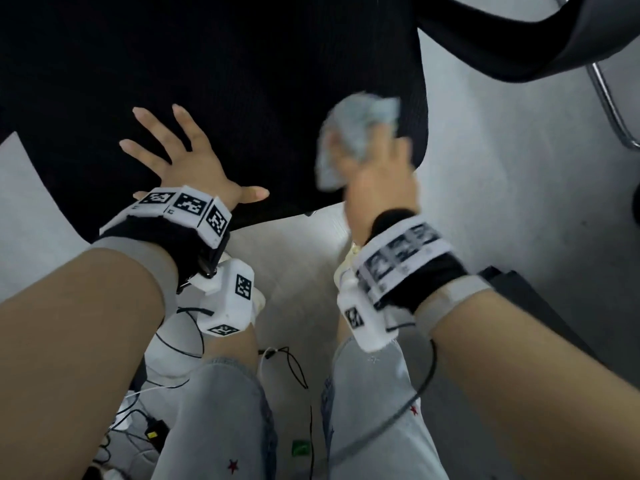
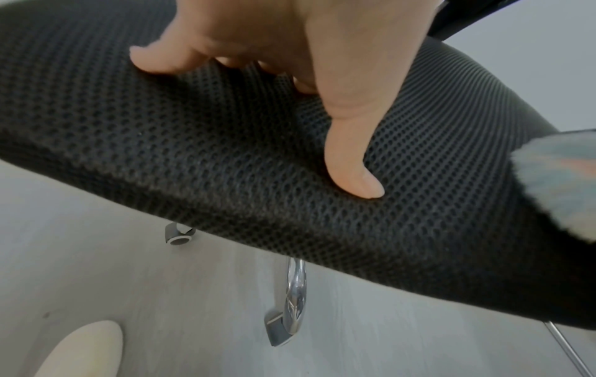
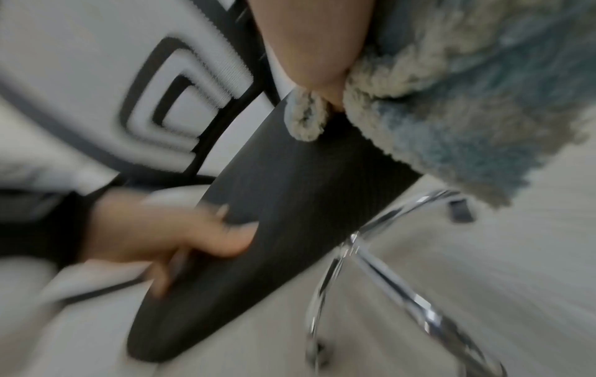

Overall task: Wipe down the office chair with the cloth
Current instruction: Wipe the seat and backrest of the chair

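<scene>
Soft, even indoor light; sharp left-wrist view, motion blur on the right.

Head view: flat, diffuse light, pale floor (image 1: 519,202) bright, black chair seat (image 1: 225,81) so dark its weave is lost. Left hand (image 1: 180,157) crisp, with only a faint shadow under it; right hand (image 1: 377,181) and cloth (image 1: 360,133) smeared by motion, wrist markers on that side unreadable. Wide-angle bending at the edges. Left wrist view: sharpest, mesh (image 2: 225,165) clearly resolved, small glare on the chrome leg (image 2: 295,293), cloth at the right edge soft. Right wrist view: blurred throughout, streaked floor, bright highlights on the chrome base (image 3: 387,267).
</scene>
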The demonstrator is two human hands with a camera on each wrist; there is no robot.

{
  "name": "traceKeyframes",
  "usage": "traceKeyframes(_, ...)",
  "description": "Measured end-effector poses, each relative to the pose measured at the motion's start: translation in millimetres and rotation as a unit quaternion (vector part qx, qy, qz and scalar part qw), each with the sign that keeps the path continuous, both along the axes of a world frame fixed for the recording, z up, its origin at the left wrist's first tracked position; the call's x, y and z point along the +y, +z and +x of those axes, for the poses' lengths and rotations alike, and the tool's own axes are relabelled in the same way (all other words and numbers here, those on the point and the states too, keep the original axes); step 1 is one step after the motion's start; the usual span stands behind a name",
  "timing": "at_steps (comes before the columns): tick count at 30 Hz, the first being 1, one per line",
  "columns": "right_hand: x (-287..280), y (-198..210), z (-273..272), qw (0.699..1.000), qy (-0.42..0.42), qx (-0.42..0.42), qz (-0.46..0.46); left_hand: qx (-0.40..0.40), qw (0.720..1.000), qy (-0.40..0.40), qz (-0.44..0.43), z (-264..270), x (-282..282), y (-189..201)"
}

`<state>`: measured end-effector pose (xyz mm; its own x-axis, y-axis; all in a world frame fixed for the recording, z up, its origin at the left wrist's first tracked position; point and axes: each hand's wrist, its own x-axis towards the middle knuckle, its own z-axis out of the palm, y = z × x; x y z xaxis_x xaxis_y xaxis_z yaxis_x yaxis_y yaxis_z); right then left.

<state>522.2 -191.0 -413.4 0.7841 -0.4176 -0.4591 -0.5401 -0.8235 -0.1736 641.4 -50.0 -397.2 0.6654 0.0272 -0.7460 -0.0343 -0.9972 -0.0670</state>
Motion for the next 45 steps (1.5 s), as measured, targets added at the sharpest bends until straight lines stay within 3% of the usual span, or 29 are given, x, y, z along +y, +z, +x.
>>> traceKeyframes(2,24,5,-5,0.992,0.088,-0.016,0.089,0.005,1.000,-0.003,-0.001,0,1,1)
traceKeyframes(4,9,9,-3,0.987,0.144,-0.036,0.056,0.012,1.000,-0.003,-0.003,2,4,1)
traceKeyframes(7,-38,8,0,0.999,-0.028,-0.024,0.023,0.012,1.000,0.004,-0.012,2,3,0)
traceKeyframes(9,-45,13,8,0.997,-0.063,-0.044,-0.026,0.006,1.000,0.010,-0.016,-1,0,-1)
traceKeyframes(10,-37,14,13,0.997,-0.071,-0.034,-0.002,0.000,1.000,0.011,-0.015,-2,-1,-1)
traceKeyframes(12,2,15,19,0.998,-0.026,0.000,0.057,-0.008,1.000,0.012,-0.020,-5,-3,-1)
traceKeyframes(14,38,17,23,0.992,0.086,-0.021,0.092,-0.013,1.000,0.011,-0.026,-7,-4,-2)
traceKeyframes(17,31,18,23,0.978,0.202,-0.004,0.057,-0.014,0.999,0.010,-0.028,-6,0,-1)
traceKeyframes(18,18,13,19,0.978,0.204,0.008,0.053,-0.010,0.999,0.009,-0.032,-5,1,-2)
traceKeyframes(22,-31,24,4,1.000,0.012,0.010,-0.013,0.003,0.999,0.022,-0.025,-4,0,-3)
traceKeyframes(27,7,17,-15,0.996,0.091,0.001,-0.011,0.011,0.997,0.074,0.034,3,-22,1)
traceKeyframes(30,10,9,-18,0.994,0.104,-0.015,-0.036,0.041,0.992,0.120,0.005,9,-30,8)
traceKeyframes(35,4,16,-6,0.991,0.108,0.033,-0.066,-0.045,0.990,0.133,-0.020,3,-39,2)
traceKeyframes(37,-8,21,18,0.991,0.114,0.044,-0.048,0.009,0.991,0.130,-0.014,5,-46,8)
traceKeyframes(41,-34,8,73,0.997,0.006,0.019,-0.074,0.096,0.990,0.099,-0.021,14,-42,1)
traceKeyframes(43,-22,0,63,0.991,0.019,0.002,-0.132,0.117,0.987,0.101,-0.035,17,-37,-6)
traceKeyframes(45,-2,5,29,0.991,0.064,0.036,-0.115,0.087,0.988,0.114,-0.056,13,-36,-12)
